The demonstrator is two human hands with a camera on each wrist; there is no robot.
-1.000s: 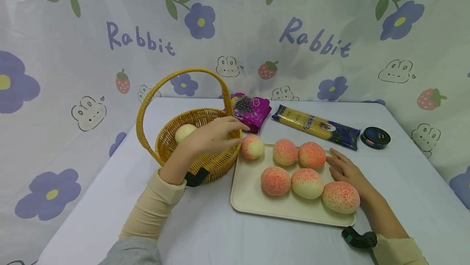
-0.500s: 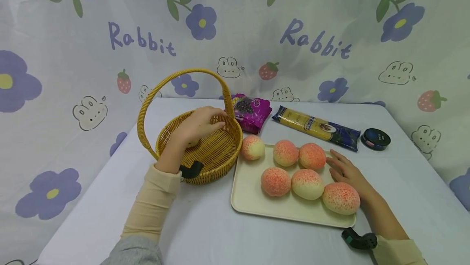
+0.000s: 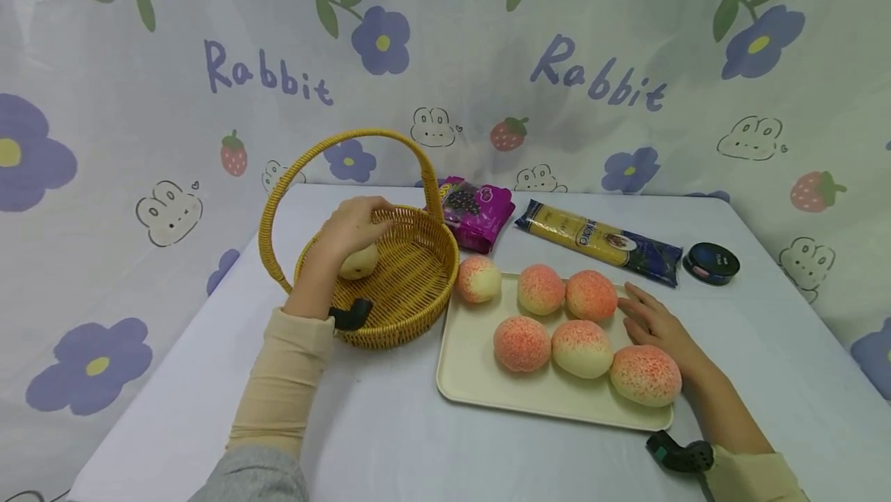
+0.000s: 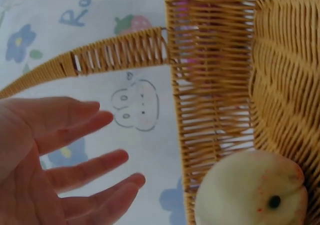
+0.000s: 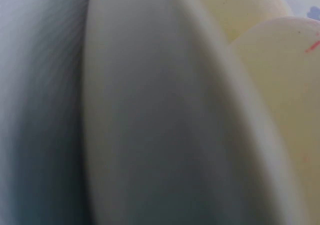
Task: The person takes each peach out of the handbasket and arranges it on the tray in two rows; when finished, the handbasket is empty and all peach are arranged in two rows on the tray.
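My left hand [image 3: 351, 228] hovers over the left side of a yellow wicker basket [image 3: 411, 285], fingers apart and relaxed. Inside the basket lies a pale peach [image 3: 360, 263]; the left wrist view shows this peach [image 4: 245, 190] apart from the fingertips [image 4: 135, 179]. At the right edge of a cream tray [image 3: 473, 374], my right hand [image 3: 657, 332] rests with loosely bent fingers, holding nothing. Closest to it are a pink peach [image 3: 592, 295] and a large speckled peach [image 3: 646, 376]. The right wrist view is mostly filled by the tray's blurred rim [image 5: 175, 110].
Several more pink-and-cream peaches sit on the tray, one peach [image 3: 479, 279] at its back left corner beside the basket. Behind lie a purple packet [image 3: 476, 212], a long yellow-and-blue pasta bag [image 3: 599, 239] and a round dark tin [image 3: 711, 263]. The basket's tall handle [image 3: 376, 133] arches up.
My left hand has moved left, from above the basket's right rim to its left side, uncovering the basket's middle. The right hand stays put.
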